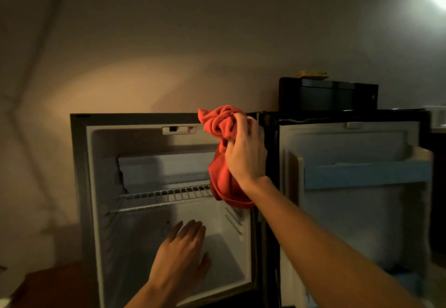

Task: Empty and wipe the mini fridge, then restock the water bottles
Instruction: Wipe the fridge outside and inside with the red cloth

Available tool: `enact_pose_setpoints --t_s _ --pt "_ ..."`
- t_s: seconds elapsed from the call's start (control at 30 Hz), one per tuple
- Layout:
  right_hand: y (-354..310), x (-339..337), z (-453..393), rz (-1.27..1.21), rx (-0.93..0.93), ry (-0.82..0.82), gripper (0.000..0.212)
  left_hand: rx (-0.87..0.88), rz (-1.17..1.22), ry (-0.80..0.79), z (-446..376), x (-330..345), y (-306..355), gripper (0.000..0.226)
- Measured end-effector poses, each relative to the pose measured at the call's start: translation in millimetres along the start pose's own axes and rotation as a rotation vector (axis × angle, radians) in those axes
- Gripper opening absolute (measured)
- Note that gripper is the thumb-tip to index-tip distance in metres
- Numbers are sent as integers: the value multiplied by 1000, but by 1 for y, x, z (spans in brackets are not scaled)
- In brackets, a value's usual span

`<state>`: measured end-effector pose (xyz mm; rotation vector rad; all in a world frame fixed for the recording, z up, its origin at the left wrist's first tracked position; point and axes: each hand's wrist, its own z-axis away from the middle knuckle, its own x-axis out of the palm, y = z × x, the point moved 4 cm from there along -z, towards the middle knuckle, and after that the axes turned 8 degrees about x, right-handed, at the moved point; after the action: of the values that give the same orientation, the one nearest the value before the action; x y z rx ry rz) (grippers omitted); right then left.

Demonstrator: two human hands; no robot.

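Observation:
The mini fridge (79,187) stands open in front of me, its white inside bare except for a wire shelf (166,195) and a small freezer box (164,170). My right hand (246,153) grips a bunched red cloth (222,139) at the fridge's upper right corner, with the cloth's tail hanging down. My left hand (182,257) reaches into the lower compartment with fingers straight and spread, holding nothing. No water bottles are in sight.
The fridge door (350,211) is swung open to the right, with a pale blue door rack (366,174). A black box (328,95) with a yellow item on it sits on top behind the door. A bright light glares at the upper right.

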<state>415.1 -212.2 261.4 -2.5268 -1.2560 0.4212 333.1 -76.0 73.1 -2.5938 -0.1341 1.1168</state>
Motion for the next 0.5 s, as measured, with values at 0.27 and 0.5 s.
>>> enact_pose_setpoints --t_s 0.27,0.5 --pt "4 33 0 301 166 32 54 -8 34 -85 9 5 -4 62" --pt "6 50 30 254 359 -145 77 29 23 -78 28 11 -13 63"
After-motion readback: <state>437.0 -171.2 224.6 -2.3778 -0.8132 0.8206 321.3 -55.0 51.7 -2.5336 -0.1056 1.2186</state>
